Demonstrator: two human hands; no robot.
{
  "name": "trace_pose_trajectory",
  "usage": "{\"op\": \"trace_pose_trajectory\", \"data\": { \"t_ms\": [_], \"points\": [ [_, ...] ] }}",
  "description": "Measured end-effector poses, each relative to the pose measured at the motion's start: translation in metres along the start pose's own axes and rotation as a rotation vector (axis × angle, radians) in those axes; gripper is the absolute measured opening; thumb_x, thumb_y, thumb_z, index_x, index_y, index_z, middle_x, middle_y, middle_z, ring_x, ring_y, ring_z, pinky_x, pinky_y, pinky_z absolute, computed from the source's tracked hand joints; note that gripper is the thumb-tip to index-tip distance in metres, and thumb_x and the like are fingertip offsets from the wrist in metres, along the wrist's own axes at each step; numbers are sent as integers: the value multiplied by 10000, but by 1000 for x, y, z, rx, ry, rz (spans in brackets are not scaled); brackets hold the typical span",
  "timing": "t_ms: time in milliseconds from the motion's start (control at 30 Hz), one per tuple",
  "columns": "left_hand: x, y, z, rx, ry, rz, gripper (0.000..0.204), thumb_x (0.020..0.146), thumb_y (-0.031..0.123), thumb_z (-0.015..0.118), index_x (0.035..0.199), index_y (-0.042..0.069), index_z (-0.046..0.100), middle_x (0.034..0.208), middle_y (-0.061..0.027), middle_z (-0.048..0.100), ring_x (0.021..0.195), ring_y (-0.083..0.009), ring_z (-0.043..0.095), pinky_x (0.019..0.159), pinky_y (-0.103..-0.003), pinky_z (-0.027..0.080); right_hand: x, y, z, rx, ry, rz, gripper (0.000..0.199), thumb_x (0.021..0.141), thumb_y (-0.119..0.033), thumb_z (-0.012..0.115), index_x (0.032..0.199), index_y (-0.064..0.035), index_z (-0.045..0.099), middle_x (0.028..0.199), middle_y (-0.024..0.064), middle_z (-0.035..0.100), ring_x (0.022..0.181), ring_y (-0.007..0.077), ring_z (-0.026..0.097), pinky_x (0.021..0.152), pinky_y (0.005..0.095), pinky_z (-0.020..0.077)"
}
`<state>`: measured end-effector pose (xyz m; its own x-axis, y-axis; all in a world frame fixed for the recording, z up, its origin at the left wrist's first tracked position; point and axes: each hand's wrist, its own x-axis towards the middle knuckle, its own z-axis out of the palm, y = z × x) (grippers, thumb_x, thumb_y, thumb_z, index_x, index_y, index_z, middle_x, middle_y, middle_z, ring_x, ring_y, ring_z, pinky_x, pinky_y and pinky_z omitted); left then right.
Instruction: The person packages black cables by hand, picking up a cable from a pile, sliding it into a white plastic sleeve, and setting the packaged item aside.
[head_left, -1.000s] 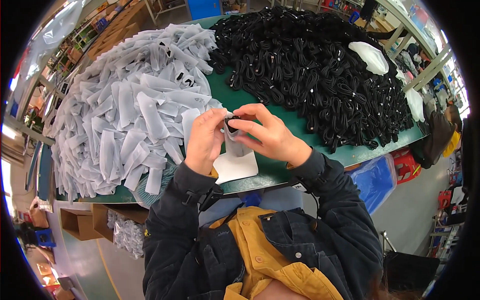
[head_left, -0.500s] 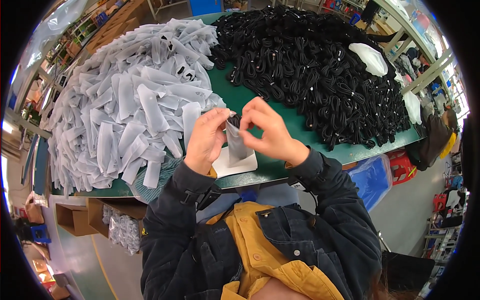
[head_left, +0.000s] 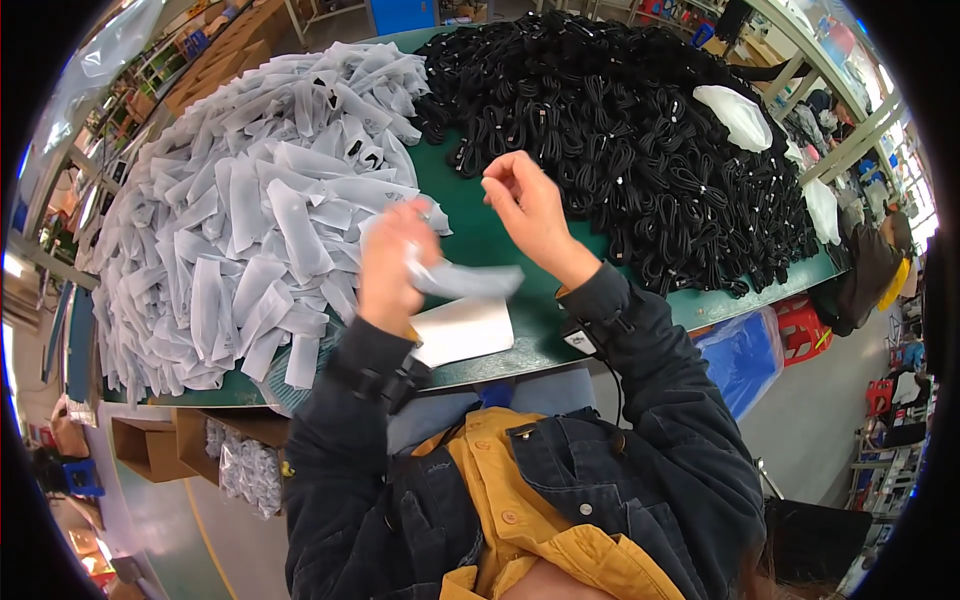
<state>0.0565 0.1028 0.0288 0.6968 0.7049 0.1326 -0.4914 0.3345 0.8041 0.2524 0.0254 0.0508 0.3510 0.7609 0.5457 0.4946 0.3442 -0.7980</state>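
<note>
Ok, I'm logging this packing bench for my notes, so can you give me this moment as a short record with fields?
Left hand: holds a thin clear pouch, blurred, whether filled cannot be told
Right hand: raised above the table, fingers curled, nothing visible in it
Table: green top
Left of the hands: heap of white pouches
Right of the hands: heap of coiled black cables
At the near edge: white sheet
Clothing: dark jacket over a mustard shirt

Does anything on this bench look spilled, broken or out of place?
Nothing looks damaged. Two loose white bags lie on the black cable pile, away from the white pouch heap. The left hand holds a blurred pouch.
</note>
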Motion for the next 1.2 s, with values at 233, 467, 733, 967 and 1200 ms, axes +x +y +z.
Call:
{"op": "trace_pose_trajectory", "data": {
  "t_ms": [233,467,733,967,1200],
  "points": [
    [70,166,-134,1101,563,912,295,1005,197,560,1183,-34,602,998,-109,663,931,-167,609,851,-282,470,33,83,-39,-1178,72,-297,393,846,-332,733,1175,-138,641,1315,138,520,1171,402,503,888,529,466],
    [-47,8,14,1225,-104,258,206,816,87,742,1001,66,653,918,-82,586,741,-214,581,673,-321,484,-7,85,-47,-1337,-343,-29,478,854,-412,704,1247,-148,637,1490,135,414,1307,511,381,966,539,433],
    [-83,-64,34,1418,-226,419,168,789,41,736,906,12,619,898,-119,559,755,-306,594,654,-371,487,-78,47,-55,-1117,-329,-289,408,854,-297,703,1211,-110,642,1439,100,473,1274,408,441,914,507,468],
    [-86,-76,30,1449,-137,371,124,814,62,698,863,25,590,864,-122,566,803,-349,590,714,-421,485,-92,19,-39,-864,-491,-193,367,750,-151,757,1076,-32,638,1082,75,594,1096,258,564,806,362,501],
    [-90,-69,36,1209,-29,163,76,851,3,650,882,12,582,849,-128,601,720,-308,610,644,-372,491,-116,26,-46,-451,-358,195,199,837,-90,695,995,-6,607,922,116,589,848,274,629,708,322,514]
  ]
}}
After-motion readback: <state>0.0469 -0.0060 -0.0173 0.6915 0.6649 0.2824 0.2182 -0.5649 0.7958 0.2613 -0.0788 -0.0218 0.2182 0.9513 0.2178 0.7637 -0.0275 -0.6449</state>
